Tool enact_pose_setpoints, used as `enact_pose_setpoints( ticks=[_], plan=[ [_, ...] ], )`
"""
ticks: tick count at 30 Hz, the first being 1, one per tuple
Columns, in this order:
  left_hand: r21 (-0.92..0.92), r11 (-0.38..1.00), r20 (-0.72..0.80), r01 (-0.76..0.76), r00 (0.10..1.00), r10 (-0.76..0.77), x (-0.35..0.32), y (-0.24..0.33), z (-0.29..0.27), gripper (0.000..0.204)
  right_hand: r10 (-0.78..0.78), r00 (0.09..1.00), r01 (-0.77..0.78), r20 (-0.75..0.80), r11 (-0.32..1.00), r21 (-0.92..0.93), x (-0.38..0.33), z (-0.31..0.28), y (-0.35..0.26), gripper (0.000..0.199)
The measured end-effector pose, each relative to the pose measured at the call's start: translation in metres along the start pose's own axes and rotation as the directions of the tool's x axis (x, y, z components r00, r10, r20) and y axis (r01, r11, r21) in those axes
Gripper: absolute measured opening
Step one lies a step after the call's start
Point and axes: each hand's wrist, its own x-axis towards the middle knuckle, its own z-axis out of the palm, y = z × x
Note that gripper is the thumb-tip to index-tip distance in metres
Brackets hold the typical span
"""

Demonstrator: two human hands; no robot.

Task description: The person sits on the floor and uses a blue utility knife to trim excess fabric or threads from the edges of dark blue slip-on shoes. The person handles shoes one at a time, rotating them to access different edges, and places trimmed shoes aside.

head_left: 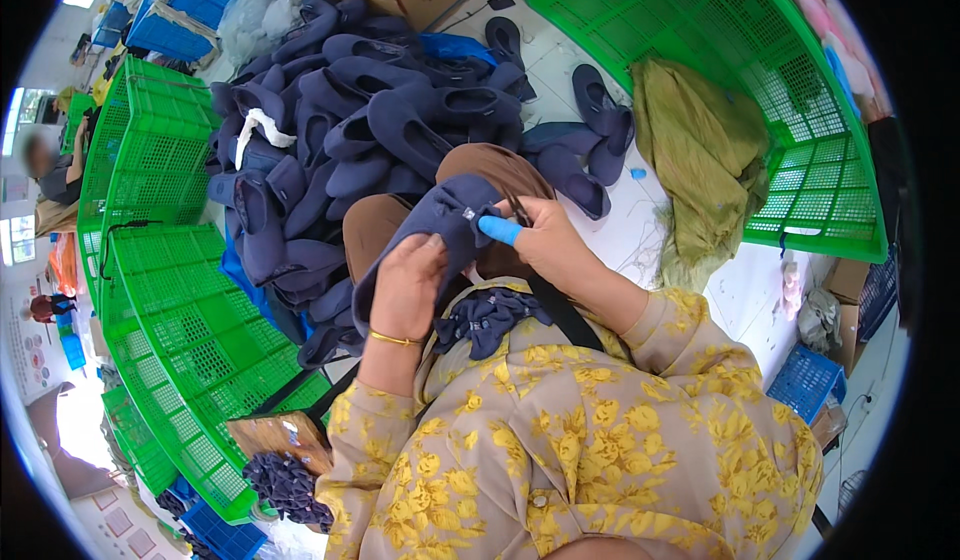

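Over my knees I hold a navy fabric slipper (404,230) with a gathered bow and a small pale tag at its front. My left hand (411,272) is closed on its side, thumb on top. At the bow, my right hand (545,243) is closed, with blue tape wrapped round one digit. A thin dark tool (517,210), maybe small snips, sticks up from its fingers; its shape is partly hidden. Several loose navy fabric bows (487,322) lie heaped in my lap.
A large pile of navy slippers (340,110) spreads ahead and left. Green plastic crates (180,310) line the left; another green crate (700,20) stands at the far right, beside an olive cloth sack (695,150). More bows (285,485) lie near a wooden board (285,438).
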Motion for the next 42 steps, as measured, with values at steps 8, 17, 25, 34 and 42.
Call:
enact_pose_setpoints(
  ticks=[8,17,25,34,42],
  plan=[
    [-0.221,0.973,-0.032,0.059,0.997,-0.067,-0.011,-0.029,0.007,0.010,0.116,0.993,-0.110,0.036,0.983,-0.148,0.001,-0.002,0.021,0.010],
    [-0.249,0.968,-0.043,0.037,0.998,-0.049,-0.010,-0.030,0.006,0.010,0.084,0.996,-0.076,0.041,0.981,-0.177,0.006,-0.002,0.029,0.010],
    [-0.256,0.966,-0.075,0.046,0.995,-0.067,-0.010,-0.028,0.009,0.009,-0.012,0.999,0.018,0.032,0.979,-0.201,0.005,-0.003,0.042,0.016],
    [-0.177,0.983,-0.143,0.040,0.988,-0.066,-0.011,-0.021,0.019,0.011,-0.119,0.993,0.109,-0.006,0.928,-0.356,-0.004,0.003,0.035,0.018],
    [0.014,0.999,-0.292,0.046,0.956,-0.040,0.000,-0.024,0.030,0.019,-0.190,0.982,0.166,-0.008,0.876,-0.453,-0.007,0.004,0.038,0.011]
  ],
)
